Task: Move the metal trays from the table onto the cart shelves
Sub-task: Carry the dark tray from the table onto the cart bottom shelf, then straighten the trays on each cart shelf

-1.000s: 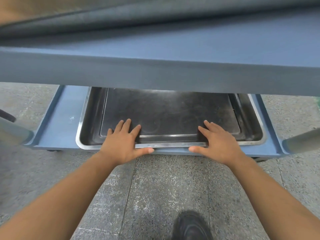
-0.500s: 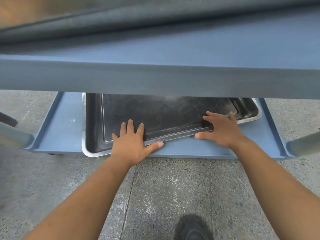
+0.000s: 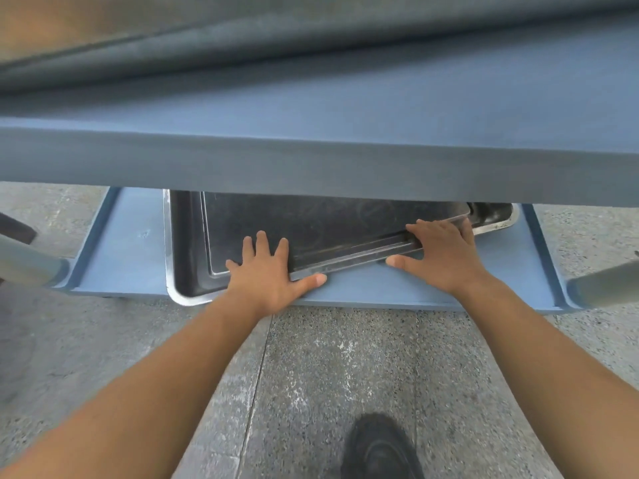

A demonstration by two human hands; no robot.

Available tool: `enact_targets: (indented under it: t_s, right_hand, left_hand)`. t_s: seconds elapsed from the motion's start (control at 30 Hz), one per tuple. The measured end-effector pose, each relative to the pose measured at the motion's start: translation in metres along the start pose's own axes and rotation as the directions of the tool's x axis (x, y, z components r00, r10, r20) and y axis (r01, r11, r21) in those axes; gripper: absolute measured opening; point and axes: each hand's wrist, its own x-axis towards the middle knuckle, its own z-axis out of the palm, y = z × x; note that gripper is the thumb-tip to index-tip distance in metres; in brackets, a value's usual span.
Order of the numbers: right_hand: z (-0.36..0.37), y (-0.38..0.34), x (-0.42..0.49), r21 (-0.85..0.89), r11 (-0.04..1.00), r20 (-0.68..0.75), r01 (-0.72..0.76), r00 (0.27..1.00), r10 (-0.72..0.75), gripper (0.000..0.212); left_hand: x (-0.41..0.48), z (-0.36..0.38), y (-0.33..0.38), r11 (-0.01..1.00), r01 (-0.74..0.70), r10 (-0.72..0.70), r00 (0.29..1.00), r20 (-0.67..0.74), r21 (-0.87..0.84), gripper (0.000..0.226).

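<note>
You are seeing metal trays (image 3: 328,229) showing dull, scuffed dark beds and brighter glossy rims; the blue shelf (image 3: 138,243) is looking smooth and matt, the floor (image 3: 311,375) rough speckled stone, the shoe (image 3: 380,451) faintly glossy

Looks like a canteen or commercial-kitchen back room, a working space and no home. Under the left hand (image 3: 266,271) and right hand (image 3: 446,257) lie big, scuffed metal trays (image 3: 345,229), nested on the lower shelf (image 3: 131,243) of a blue utility cart. Its upper shelf (image 3: 311,160) overhangs above the fingers. Below the wrists there's a speckled grey stone-tile floor (image 3: 328,375), and nearer the person a dark work shoe (image 3: 378,451).
</note>
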Motion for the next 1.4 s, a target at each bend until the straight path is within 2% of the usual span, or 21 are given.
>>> enact_targets:
  t_s: [0.07,0.13,0.2,0.27,0.37,0.47,0.57,0.8,0.93,1.17,1.4]
  right_hand:
    - [-0.004,-0.012,-0.009,0.003,1.0,0.021,-0.011,1.0,0.01,0.08]
    - [-0.011,-0.028,-0.025,0.035,0.999,0.018,0.008,1.0,-0.009,0.07]
    - [-0.023,-0.046,-0.05,0.121,0.992,-0.004,0.04,0.999,-0.04,0.063]
    - [-0.04,-0.064,-0.08,0.231,0.972,0.001,0.041,0.999,-0.042,0.053]
    - [-0.075,-0.086,-0.127,0.33,0.944,0.118,-0.01,0.993,-0.03,0.043]
    - [-0.117,-0.1,-0.166,0.344,0.939,0.199,-0.031,0.979,-0.04,0.031]
    - [-0.168,-0.114,-0.202,0.338,0.94,0.244,-0.034,0.968,-0.052,0.03]
    - [-0.318,-0.155,-0.26,0.284,0.959,0.233,-0.018,0.971,-0.05,0.032]
    - [-0.428,-0.186,-0.293,0.29,0.957,0.177,0.002,0.983,-0.056,0.032]
    - [-0.62,-0.223,-0.352,0.255,0.963,-0.034,0.09,0.996,-0.084,0.028]
    - [-0.728,-0.23,-0.41,0.261,0.964,-0.172,0.061,0.985,-0.016,0.034]
  left_hand:
    - [-0.006,-0.013,0.005,1.0,-0.013,0.014,0.998,0.062,-0.029,0.102]
    - [-0.02,-0.022,0.012,0.998,-0.058,0.057,0.998,0.037,0.009,0.074]
    - [-0.043,-0.028,0.018,0.994,-0.105,0.105,0.994,0.009,0.004,0.058]
    - [-0.073,-0.034,0.021,0.988,-0.14,0.141,0.99,0.003,-0.07,0.052]
    - [-0.122,-0.052,0.022,0.978,-0.171,0.171,0.985,-0.016,-0.116,0.044]
    - [-0.167,-0.082,0.019,0.974,-0.197,0.194,0.98,-0.038,-0.115,0.038]
    - [-0.213,-0.126,0.015,0.971,-0.191,0.185,0.981,-0.058,-0.141,0.036]
    - [-0.309,-0.268,0.018,0.968,-0.222,0.217,0.975,-0.051,-0.114,0.022]
    - [-0.376,-0.37,0.02,0.968,-0.247,0.241,0.965,-0.108,-0.05,0.024]
    - [-0.476,-0.534,0.021,0.955,-0.296,0.286,0.921,-0.265,0.006,0.023]
    - [-0.557,-0.624,0.03,0.949,-0.314,0.29,0.845,-0.449,0.02,0.023]
